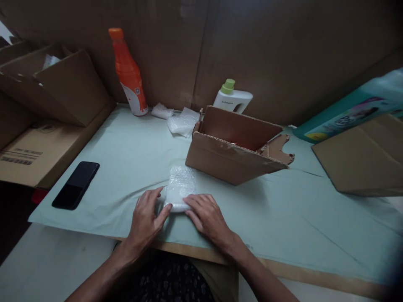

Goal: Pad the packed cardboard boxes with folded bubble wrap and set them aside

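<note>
Bubble-wrapped and white, one small bundle (pixel 179 188) lies low in the middle of the frame on the pale green table cover (pixel 126 159), pinned from both sides. The left hand (pixel 146 218) lays loosely spread fingers against its left edge, and the right hand (pixel 206 214) presses flat fingers on its near edge, seemingly to keep the wrap from springing open. Just behind stands one open cardboard box (pixel 233 151). Two bottles stand upper centre, one orange (pixel 129 73), one white (pixel 232 100); one black phone (pixel 76 184) lies left.
</note>
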`<state>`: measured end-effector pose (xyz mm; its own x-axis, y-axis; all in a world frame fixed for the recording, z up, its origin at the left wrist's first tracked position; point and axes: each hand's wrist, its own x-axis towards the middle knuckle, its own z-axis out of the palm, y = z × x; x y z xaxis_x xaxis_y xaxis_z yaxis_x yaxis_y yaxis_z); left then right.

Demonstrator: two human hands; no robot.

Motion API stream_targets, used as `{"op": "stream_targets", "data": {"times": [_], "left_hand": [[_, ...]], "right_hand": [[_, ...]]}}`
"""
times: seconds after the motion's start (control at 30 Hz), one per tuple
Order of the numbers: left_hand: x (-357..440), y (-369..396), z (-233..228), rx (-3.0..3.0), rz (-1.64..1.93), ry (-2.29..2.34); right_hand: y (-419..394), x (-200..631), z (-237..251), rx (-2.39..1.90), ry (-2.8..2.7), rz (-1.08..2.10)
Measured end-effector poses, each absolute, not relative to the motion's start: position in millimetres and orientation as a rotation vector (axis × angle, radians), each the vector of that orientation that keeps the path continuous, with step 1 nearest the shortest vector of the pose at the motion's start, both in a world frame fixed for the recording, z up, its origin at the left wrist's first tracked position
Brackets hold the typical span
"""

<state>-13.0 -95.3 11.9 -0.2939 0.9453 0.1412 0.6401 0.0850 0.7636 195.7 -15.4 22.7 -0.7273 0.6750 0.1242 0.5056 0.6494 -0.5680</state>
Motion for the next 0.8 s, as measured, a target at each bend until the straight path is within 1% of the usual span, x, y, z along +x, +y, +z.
{"op": "stream_targets", "data": {"times": [0.1, 0.17, 0.23, 0.27, 0.3, 0.37, 0.4, 0.43, 0.53, 0.57, 0.6, 0.63, 0.7, 0.8], "left_hand": [[-8, -115, 22, 0.901, 1.194, 1.718], [1, -122, 27, 0.570, 1.184, 1.427], [11, -121, 31, 0.389, 1.187, 1.202], [16, -118, 32, 0.331, 1.211, 1.148], [21, -114, 33, 0.285, 1.240, 1.126], [28, -107, 34, 0.225, 1.276, 1.131], [31, -104, 35, 0.224, 1.278, 1.133], [33, -102, 34, 0.245, 1.273, 1.130], [36, -97, 34, 0.428, 1.246, 1.143], [35, -95, 35, 0.534, 1.228, 1.162], [32, -91, 38, 0.666, 1.223, 1.191], [29, -85, 42, 0.829, 1.236, 1.228], [22, -65, 59, 1.249, 1.328, 1.319], [16, -18, 94, 2.027, 1.485, 1.429]], "right_hand": [[-12, 188, 25, -1.161, -2.184, 1.184], [-16, 183, 29, -1.189, -1.916, 1.519], [-24, 181, 34, -1.147, -1.770, 1.727], [-27, 181, 36, -1.132, -1.781, 1.728], [-30, 184, 38, -1.136, -1.829, 1.647], [-32, 191, 42, -1.186, -1.908, 1.359], [-32, 196, 43, -1.209, -1.893, 1.268], [-32, 201, 44, -1.215, -1.844, 1.275], [-34, 214, 45, -1.123, -1.637, 1.643], [-35, 217, 45, -1.112, -1.601, 1.705], [-36, 221, 47, -1.133, -1.592, 1.692], [-35, 227, 50, -1.177, -1.599, 1.606], [-31, 243, 61, -1.266, -1.606, 1.337], [-13, 281, 93, -1.284, -1.563, 0.972]]}}
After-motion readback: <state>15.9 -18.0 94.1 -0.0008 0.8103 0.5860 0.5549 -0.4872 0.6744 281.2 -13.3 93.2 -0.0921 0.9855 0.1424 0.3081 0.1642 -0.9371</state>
